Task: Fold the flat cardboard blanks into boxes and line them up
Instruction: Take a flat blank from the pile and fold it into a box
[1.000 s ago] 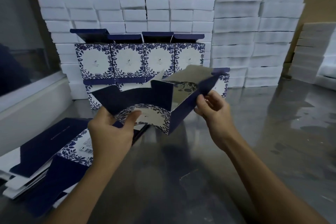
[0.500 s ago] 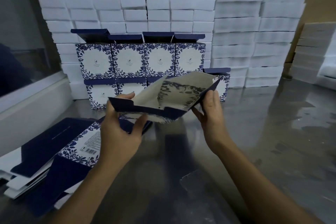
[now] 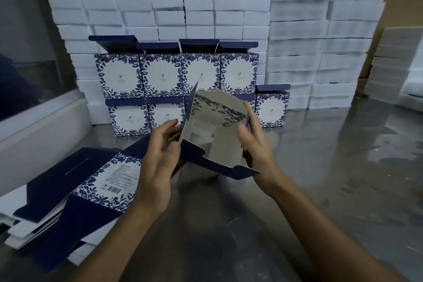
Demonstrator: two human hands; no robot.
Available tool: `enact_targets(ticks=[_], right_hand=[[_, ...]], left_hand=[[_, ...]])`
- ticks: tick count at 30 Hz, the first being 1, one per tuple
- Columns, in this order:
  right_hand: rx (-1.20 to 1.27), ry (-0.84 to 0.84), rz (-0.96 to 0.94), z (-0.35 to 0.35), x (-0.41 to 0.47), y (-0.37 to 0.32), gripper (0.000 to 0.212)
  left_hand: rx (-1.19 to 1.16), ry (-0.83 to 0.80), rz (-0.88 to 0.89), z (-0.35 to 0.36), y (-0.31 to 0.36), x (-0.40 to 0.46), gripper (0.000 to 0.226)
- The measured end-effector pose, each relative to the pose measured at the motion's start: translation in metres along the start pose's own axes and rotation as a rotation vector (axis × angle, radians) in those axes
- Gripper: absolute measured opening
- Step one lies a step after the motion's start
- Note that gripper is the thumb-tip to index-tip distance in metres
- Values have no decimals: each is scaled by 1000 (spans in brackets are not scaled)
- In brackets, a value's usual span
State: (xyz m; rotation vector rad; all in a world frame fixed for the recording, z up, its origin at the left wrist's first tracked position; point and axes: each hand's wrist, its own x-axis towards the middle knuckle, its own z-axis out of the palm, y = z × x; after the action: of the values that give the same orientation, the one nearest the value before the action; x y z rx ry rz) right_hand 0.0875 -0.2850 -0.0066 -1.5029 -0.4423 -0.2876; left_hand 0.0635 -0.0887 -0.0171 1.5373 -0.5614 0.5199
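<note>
Between my hands is a half-opened cardboard blank (image 3: 215, 144), navy outside and grey inside, with a blue leaf print. My left hand (image 3: 158, 162) grips its left side with thumb and fingers. On the right wall is my right hand (image 3: 254, 142), fingers on the far edge. A navy flap hangs toward me at the bottom. Folded boxes (image 3: 176, 75) with white fronts and blue leaf borders stand behind in two stacked rows, their lids open. A pile of flat blanks (image 3: 75, 185) lies at the left on the steel table.
Stacks of white foam blocks (image 3: 320, 36) fill the back and right of the steel table (image 3: 343, 178). Brown cartons stand behind them. A white ledge (image 3: 39, 126) under a window runs along the left. One single box (image 3: 272, 107) stands at the right end of the lower row.
The blank has been turned and opened up from a shallow flat shape into a taller sleeve. Both hands have shifted along its sides, and the bottom flap now points toward me.
</note>
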Motion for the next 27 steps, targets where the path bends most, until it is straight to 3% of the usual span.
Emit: enact_targets(ticks=[4, 7, 10, 13, 15, 17, 21, 27], right_hand=[[-89, -74, -26, -3, -2, 4, 87], [-23, -9, -43, -1, 0, -1, 67], [39, 64, -72, -2, 0, -4, 31], [107, 232, -62, -6, 4, -2, 37], [121, 320, -63, -9, 7, 0, 23], [132, 419, -62, -11, 9, 1, 8], [81, 511, -101, -13, 10, 5, 16], [-289, 296, -249, -25, 12, 16, 21]], left_hand=[[0, 12, -73, -2, 0, 1, 78], [5, 37, -83, -4, -3, 3, 55], [25, 90, -90, -6, -7, 4, 47], [46, 176, -89, -7, -9, 6, 30], [27, 243, -104, -9, -11, 8, 22], [81, 309, -101, -11, -13, 9, 33], [159, 339, -101, -9, -15, 10, 44], [137, 443, -150, -17, -23, 12, 30]])
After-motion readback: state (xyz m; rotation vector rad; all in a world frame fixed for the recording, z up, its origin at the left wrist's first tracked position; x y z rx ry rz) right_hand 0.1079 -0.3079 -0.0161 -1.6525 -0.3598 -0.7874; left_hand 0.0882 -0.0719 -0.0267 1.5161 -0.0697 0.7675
